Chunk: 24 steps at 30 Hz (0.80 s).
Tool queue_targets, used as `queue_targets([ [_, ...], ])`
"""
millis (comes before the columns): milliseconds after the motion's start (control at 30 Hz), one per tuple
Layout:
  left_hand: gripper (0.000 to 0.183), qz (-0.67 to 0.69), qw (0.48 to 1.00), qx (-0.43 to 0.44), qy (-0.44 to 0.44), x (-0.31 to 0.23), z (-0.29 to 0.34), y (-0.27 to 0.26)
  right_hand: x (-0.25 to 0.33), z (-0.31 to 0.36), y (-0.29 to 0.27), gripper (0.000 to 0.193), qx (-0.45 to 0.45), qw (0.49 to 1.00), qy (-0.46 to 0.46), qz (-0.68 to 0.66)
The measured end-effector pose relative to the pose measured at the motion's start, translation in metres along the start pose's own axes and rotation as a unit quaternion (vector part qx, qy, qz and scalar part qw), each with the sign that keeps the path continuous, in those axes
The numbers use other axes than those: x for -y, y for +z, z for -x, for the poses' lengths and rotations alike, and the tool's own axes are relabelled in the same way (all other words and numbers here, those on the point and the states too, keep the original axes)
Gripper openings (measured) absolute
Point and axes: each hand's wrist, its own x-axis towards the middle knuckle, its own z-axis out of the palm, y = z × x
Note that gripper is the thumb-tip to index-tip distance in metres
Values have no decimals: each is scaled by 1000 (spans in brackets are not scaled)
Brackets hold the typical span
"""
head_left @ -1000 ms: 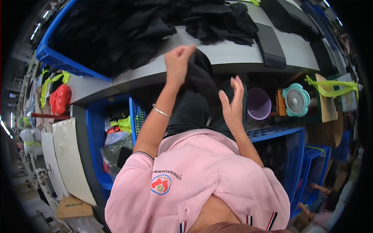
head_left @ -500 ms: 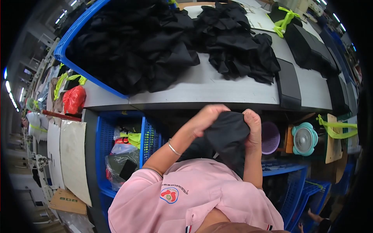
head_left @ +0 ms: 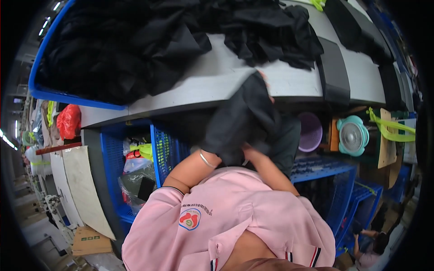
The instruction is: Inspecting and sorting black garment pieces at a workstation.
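A black fabric piece [head_left: 246,115] covers my left hand [head_left: 265,82] from the braceleted wrist upward. Only a bit of skin shows at the cloth's far edge, so how those fingers are set is hidden. Lower down, close to my shirt, my right hand [head_left: 248,153] grips the near end of the same cloth, somewhat blurred. On the grey table [head_left: 289,83] beyond lies a loose heap of black fabric pieces [head_left: 271,36]. More black fabric [head_left: 117,54] fills the blue crate [head_left: 34,77] at the far left.
Black box-shaped pieces [head_left: 334,67] stand on the table at the right. Below its edge are a blue crate [head_left: 156,149] with bagged items, a purple bin [head_left: 311,132], a teal fan [head_left: 353,135] and a blue basket [head_left: 323,169]. Another person [head_left: 373,246] is at lower right.
Earlier both hands held the cloth's top edge apart. Now my left hand is inside it and raised, while my right hand has come down toward my body. The view has shifted.
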Motion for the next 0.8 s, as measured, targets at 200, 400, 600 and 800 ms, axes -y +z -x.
queue_targets([
  [200,43,38,998,-5,-58,30,29,-38,222,-9,-11,27,11,989,-147,6],
  [400,46,83,991,2,-105,49,65,-64,245,-9,-22,21,147,963,-85,207],
  [600,49,113,985,-5,-133,42,83,-128,283,1,-26,18,215,969,-112,-58],
  [800,52,145,976,-19,-160,79,91,-116,300,-37,-4,22,54,994,-99,5],
])
